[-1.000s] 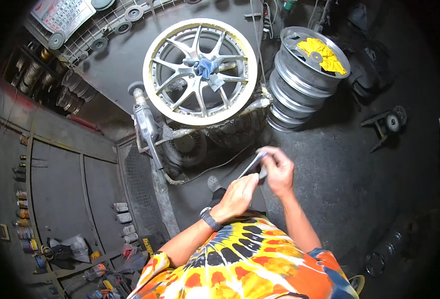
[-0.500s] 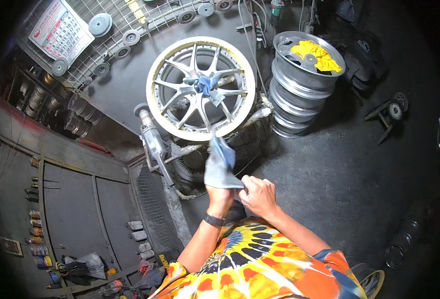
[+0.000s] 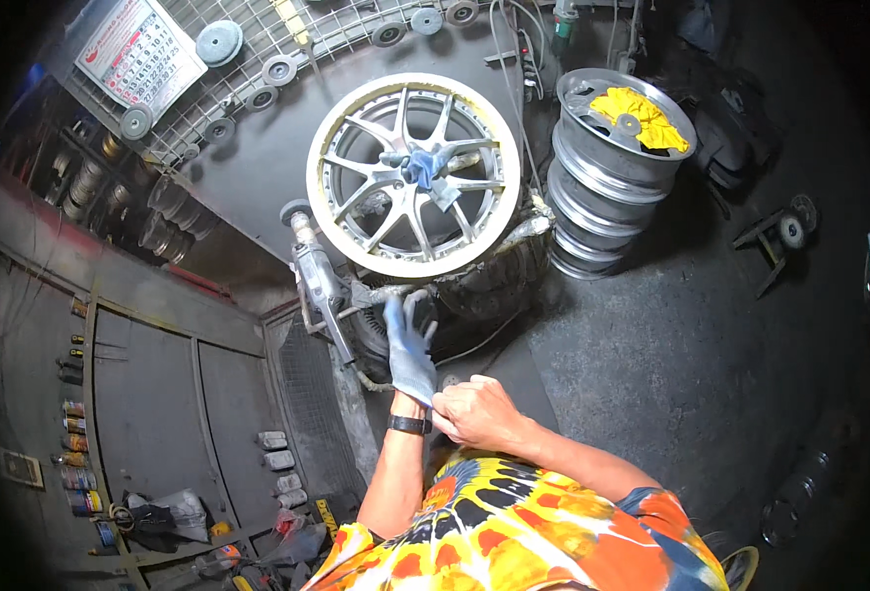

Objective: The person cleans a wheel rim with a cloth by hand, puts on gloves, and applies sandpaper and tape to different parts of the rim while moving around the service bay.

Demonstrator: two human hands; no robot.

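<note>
Obs. L hand (image 3: 411,340): inside grey-blue glove (image 3: 415,376), raised ctr. of view, below the wheel. L grip released, nothing held; fingers spread, slightly blurred. Contact betw. L fingertips & the gear behind: cannot tell. Glove loc.: on L hand, cuff ending at wrist; bare skin betw. cuff & dk. wristwatch (image 3: 410,425).

R hand (image 3: 479,412): bare, adj. to L wrist. R grip clenched on glove cuff, knuckles bent, forearm angled in from lower R.

Wheel (image 3: 392,179): multi-spoke, silver w/ pale yellow outer lip, face twd. viewer, just beyond L hand. Crumpled blue-grey fabric (image 3: 423,169) over hub area. Grey power tool (image 3: 319,281) stands tilted, L of wheel, nr. its lower edge.

R of wheel: stack of silver rims (image 3: 607,202) on floor (image 3: 642,364), yellow cloth (image 3: 646,116) on top. Further R: small wheeled frame (image 3: 777,241).

Upper L: wire grid w/ round discs, incl. lt. blue disc (image 3: 220,42); calendar (image 3: 144,59) beside it. L side: row of cans (image 3: 78,478), plus pale bottles (image 3: 278,460) nearer ctr.

Worn: multicol. tie-dye shirt (image 3: 494,522).
</note>
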